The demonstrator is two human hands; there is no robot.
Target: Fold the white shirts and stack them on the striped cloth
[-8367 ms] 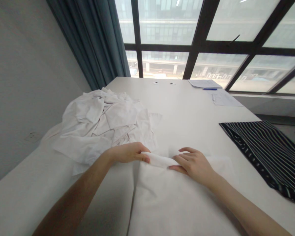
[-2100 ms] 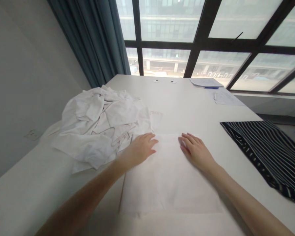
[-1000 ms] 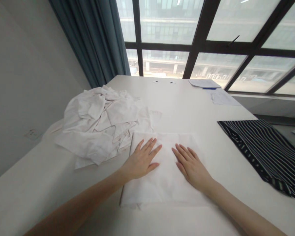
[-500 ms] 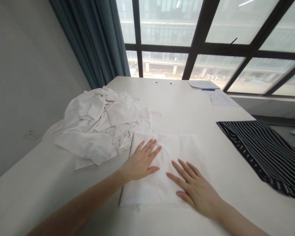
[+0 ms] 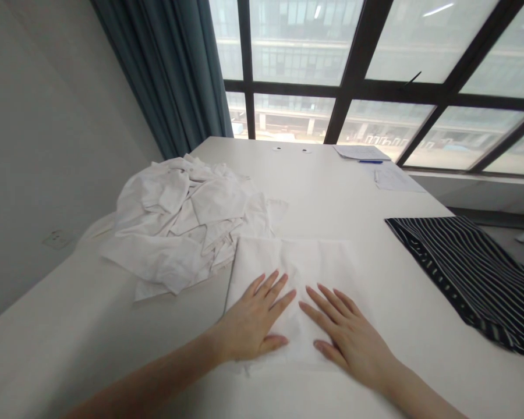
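A white cloth [image 5: 305, 262], folded into a flat rectangle, lies on the white table [image 5: 327, 192] in front of me. My left hand [image 5: 255, 320] rests on its left half, palm down with the fingers spread. On the right half lies my right hand [image 5: 349, 331], also flat with its fingers apart. Light wrinkles run across the cloth between and above the hands. Just beyond its left edge is a loose heap of crumpled white cloths [image 5: 192, 215].
A black cloth with white stripes [image 5: 467, 273] hangs partly over the table's right edge. Papers [image 5: 360, 152] and a blue pen [image 5: 370, 162] lie at the far right. Behind the table are a window and a blue-grey curtain [image 5: 174, 75]; a wall stands at left.
My left hand has slid toward me over the folded cloth, from its upper left to lower down. My right hand has hardly moved. The crumpled heap and striped cloth lie as before.
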